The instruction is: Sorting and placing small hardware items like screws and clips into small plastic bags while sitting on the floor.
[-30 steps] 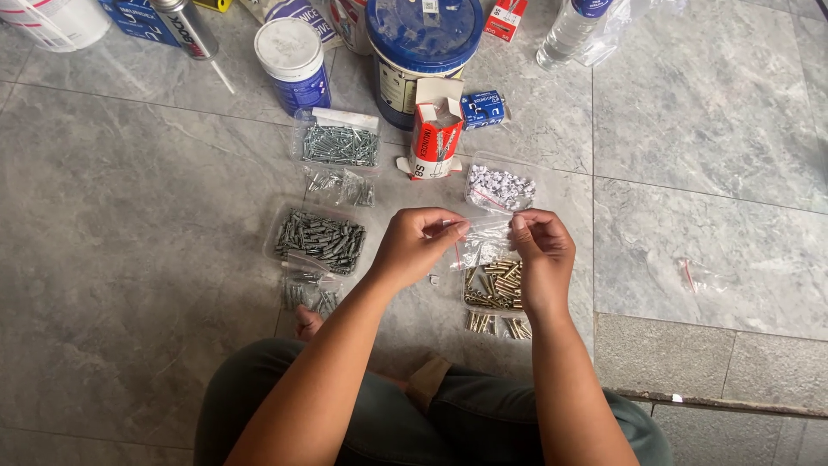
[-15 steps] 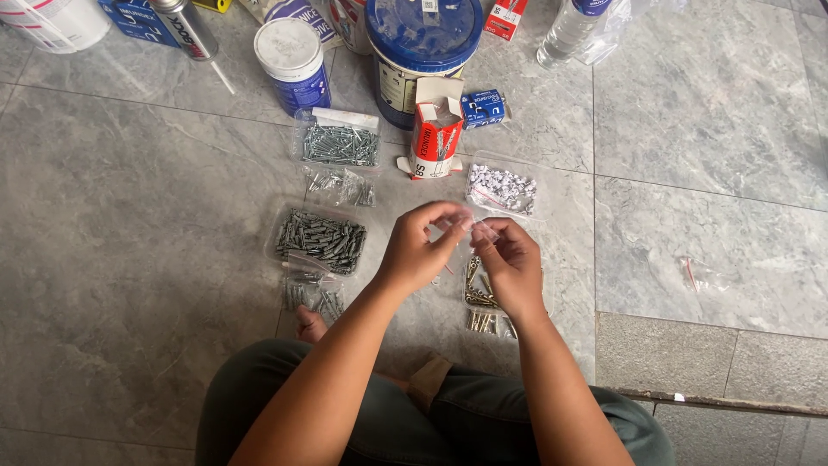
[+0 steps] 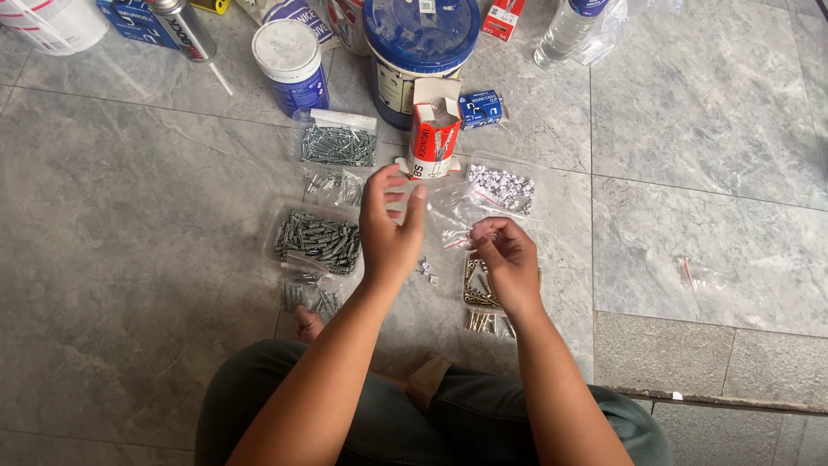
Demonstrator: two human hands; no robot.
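Left hand: my left hand [image 3: 390,233] hangs over the floor with the fingers [image 3: 377,185] spread wide and loose, holding nothing that I can see.
Right hand: my right hand [image 3: 507,263] has its fingertips [image 3: 477,235] drawn narrow, pinched on the edge of a small clear plastic bag [image 3: 457,210].
Bag and fingers: the bag stretches up and away from my right fingertips, thin, crinkled and see-through, with a red strip along its mouth; its far end lies just beside my left fingers, and I cannot tell whether they touch it.
White bits: a second clear bag of small white plastic pieces [image 3: 503,187] lies just beyond my right fingers.
Brass pieces: a clear bag of short brass-coloured metal fittings [image 3: 479,285] lies under my right hand, partly hidden by it.
Grey screws: a bag of dull grey metal screws [image 3: 317,239] lies just outside my left fingers.
Loose bits: a few tiny pale pieces [image 3: 426,269] lie on the tile between my two wrists.
Red box: an open red-and-white cardboard carton [image 3: 434,138] stands upright just past my left fingertips.
Floor: smooth grey marbled tile [image 3: 129,224].
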